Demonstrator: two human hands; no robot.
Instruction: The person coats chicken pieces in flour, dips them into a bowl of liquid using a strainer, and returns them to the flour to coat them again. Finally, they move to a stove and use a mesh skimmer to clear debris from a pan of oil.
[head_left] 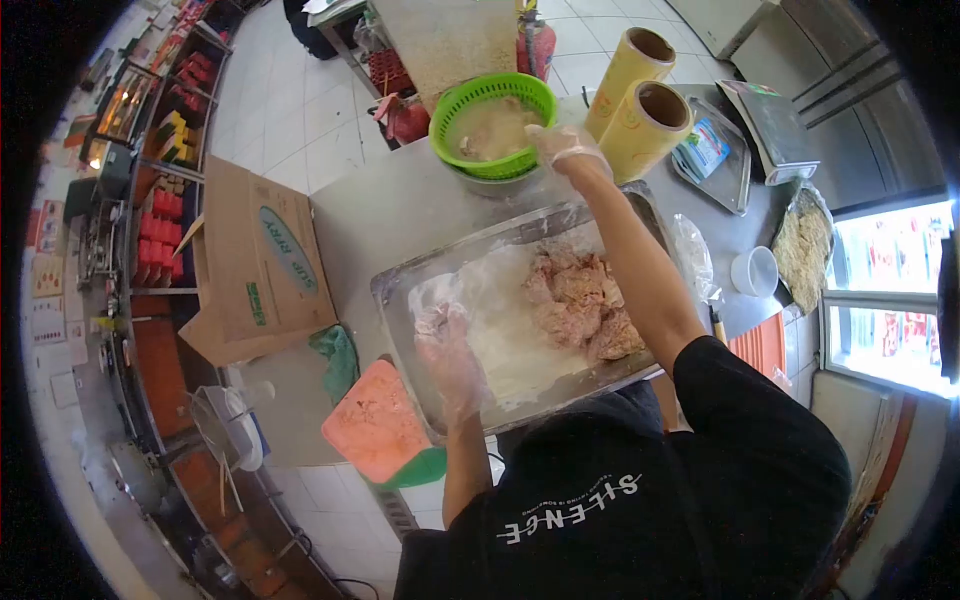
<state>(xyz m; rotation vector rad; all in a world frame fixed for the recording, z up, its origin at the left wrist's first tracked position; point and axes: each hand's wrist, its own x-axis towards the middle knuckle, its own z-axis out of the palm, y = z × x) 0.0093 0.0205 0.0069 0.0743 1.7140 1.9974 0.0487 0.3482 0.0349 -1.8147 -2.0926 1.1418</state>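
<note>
My left hand [448, 362], in a clear glove, is open with its flour-coated fingers in the white flour [510, 325] at the left of a metal tray [395, 355]. Several breaded pieces of raw meat, apparently chicken [580, 300], are heaped in the right part of the tray. My right hand [568, 150], also gloved, reaches over the right rim of a bright green plastic basket [445, 115]. Its fingers are blurred, and whether they grip anything is not clear. Pale, wet pieces [495, 130] sit in cloudy liquid inside the basket, which rests in a metal bowl [495, 185].
Two large film rolls [640, 125] stand right of the basket. A cardboard box [265, 260], green cloth [337, 362] and pink scoop-shaped item [375, 420] are on the left. Farther right are a scale [775, 130], a clear tub [754, 272] and a bag of crumbs [803, 250].
</note>
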